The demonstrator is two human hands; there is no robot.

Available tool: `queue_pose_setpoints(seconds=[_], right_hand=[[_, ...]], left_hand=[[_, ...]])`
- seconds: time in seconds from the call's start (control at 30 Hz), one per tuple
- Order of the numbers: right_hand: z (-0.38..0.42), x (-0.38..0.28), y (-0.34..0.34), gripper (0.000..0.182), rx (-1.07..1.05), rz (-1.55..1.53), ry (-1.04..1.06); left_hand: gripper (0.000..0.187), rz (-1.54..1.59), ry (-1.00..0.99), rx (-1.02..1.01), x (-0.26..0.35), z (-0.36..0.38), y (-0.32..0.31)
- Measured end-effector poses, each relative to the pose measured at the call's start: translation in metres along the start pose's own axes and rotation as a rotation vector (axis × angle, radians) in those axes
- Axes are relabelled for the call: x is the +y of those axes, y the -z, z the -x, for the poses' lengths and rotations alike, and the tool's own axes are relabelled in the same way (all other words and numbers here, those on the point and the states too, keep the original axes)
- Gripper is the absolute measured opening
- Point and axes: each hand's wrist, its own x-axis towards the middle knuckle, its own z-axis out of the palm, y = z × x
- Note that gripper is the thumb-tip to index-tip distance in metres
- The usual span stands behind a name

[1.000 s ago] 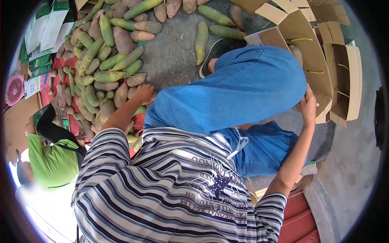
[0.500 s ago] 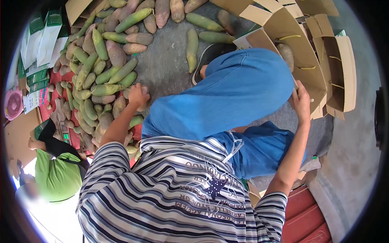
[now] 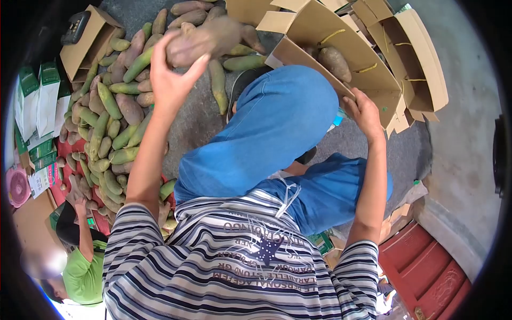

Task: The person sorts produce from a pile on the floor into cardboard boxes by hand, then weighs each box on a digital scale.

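Note:
My left hand (image 3: 173,80) is raised over the floor with thumb and fingers around a large purplish radish (image 3: 194,48), whose far end is smeared by motion. My right hand (image 3: 365,113) grips the near edge of an open cardboard box (image 3: 368,50), thumb on top. Inside that box lies a brownish radish (image 3: 335,64). To the left of my left hand spreads a heap of green and purplish radishes (image 3: 109,101). A single long green radish (image 3: 217,88) lies on the floor beside my shoe.
More open cartons (image 3: 418,53) with yellow cord handles stand at the right by a grey wall (image 3: 464,176). A person in a green shirt (image 3: 85,277) is at lower left. White-and-green boxes (image 3: 48,101) and a pink round object (image 3: 18,186) are at the left. A red panel (image 3: 426,266) is lower right.
My left hand has moved from the heap's edge up and forward, now holding a purplish radish. My right hand stays at the box edge. The view has shifted; the person in green has leaned over.

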Motion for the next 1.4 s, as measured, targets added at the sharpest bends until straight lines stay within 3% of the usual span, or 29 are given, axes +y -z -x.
queue_pose_setpoints(seconds=[0.07, 0.17, 0.23, 0.27, 0.33, 0.37, 0.47, 0.6, 0.67, 0.73, 0.77, 0.83, 0.93, 1.0, 1.07, 1.13, 1.33, 1.4], right_hand=[[0.000, -0.001, 0.000, 0.020, 0.002, -0.003, -0.001], [0.000, -0.004, 0.001, 0.020, -0.029, 0.005, -0.023], [0.000, -0.003, 0.001, 0.020, -0.010, 0.013, 0.004], [0.000, -0.003, 0.000, 0.020, 0.000, 0.016, 0.014], [0.001, -0.007, 0.003, 0.021, -0.001, 0.014, -0.009], [0.001, -0.009, 0.003, 0.021, -0.004, 0.012, -0.019], [-0.001, -0.006, 0.001, 0.021, -0.030, 0.002, -0.023], [0.000, -0.003, -0.001, 0.021, -0.004, -0.009, -0.006], [0.001, -0.005, 0.001, 0.021, -0.016, -0.033, -0.025], [0.002, -0.007, 0.002, 0.022, -0.024, -0.057, -0.072], [0.003, -0.008, 0.002, 0.023, -0.033, -0.069, -0.089], [0.004, -0.005, 0.000, 0.025, -0.002, -0.064, -0.042], [0.004, 0.007, -0.005, 0.027, -0.001, -0.027, 0.021], [0.002, 0.014, -0.008, 0.027, -0.007, -0.041, 0.044], [0.002, 0.011, -0.008, 0.026, -0.003, -0.074, 0.061], [0.003, 0.000, -0.003, 0.026, -0.058, -0.109, -0.057], [0.002, -0.001, -0.002, 0.024, -0.057, -0.094, -0.039], [0.002, 0.005, -0.005, 0.024, -0.043, -0.102, 0.001]], left_hand=[[0.065, 0.144, -0.132, -0.043, 0.040, -0.026, -0.014], [0.056, 0.392, -0.125, -0.071, 0.089, -0.047, -0.048], [0.055, 0.258, -0.275, -0.045, 0.109, -0.055, -0.073], [0.055, 0.099, -0.448, 0.019, 0.111, -0.058, -0.086], [0.051, 0.028, -0.332, -0.176, 0.128, -0.057, -0.104], [0.055, 0.039, -0.429, -0.164, 0.113, -0.055, -0.128], [0.053, -0.188, -0.503, -0.390, 0.101, -0.059, -0.155], [0.046, 0.111, -0.383, -0.322, 0.095, -0.071, -0.114], [0.046, -0.001, -0.286, -0.421, 0.041, -0.069, -0.099], [0.040, 0.079, -0.099, -0.337, -0.024, -0.042, -0.083], [0.039, -0.051, -0.078, -0.333, -0.048, -0.024, -0.069], [0.038, -0.225, 0.174, -0.534, -0.091, 0.019, -0.046], [0.034, -0.282, 0.308, -0.720, -0.146, 0.092, -0.030], [0.039, -0.279, 0.511, -0.891, -0.144, 0.114, -0.022], [0.046, -0.307, 0.625, -0.931, -0.143, 0.131, -0.022], [0.051, -0.381, 0.627, -0.985, -0.157, 0.141, -0.030], [0.055, -0.598, 0.677, -1.072, -0.150, 0.120, -0.063], [0.057, -0.619, 0.557, -1.061, -0.179, 0.131, -0.085]])
